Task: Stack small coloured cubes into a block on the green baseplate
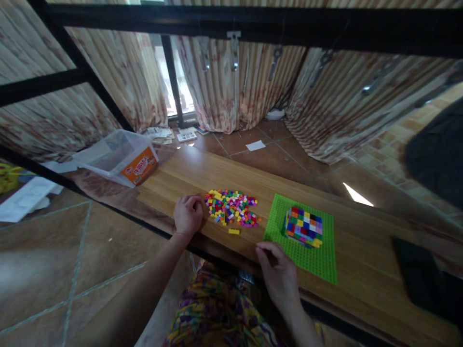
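Note:
My left hand [188, 214] rests closed on the wooden table at the left edge of a pile of small loose toy bricks [231, 207]. Its curled fingers hide whatever they may hold. Close to the table's near edge, my right hand [280, 267] is curled with thumb and forefinger drawn together, and any brick between them is too small to make out. Just beyond it lies a green baseplate [318, 270], bearing a block built of many-coloured bricks [304, 226]. A single yellow brick [234, 232] lies apart, on the near side of the pile.
A clear plastic bin [108, 159] with an orange label stands past the table's left end. Dark objects [419, 274] lie at the right of the wooden table [202, 168]. A black metal frame [231, 21] crosses above, with hooks hanging from it. Papers lie on the floor.

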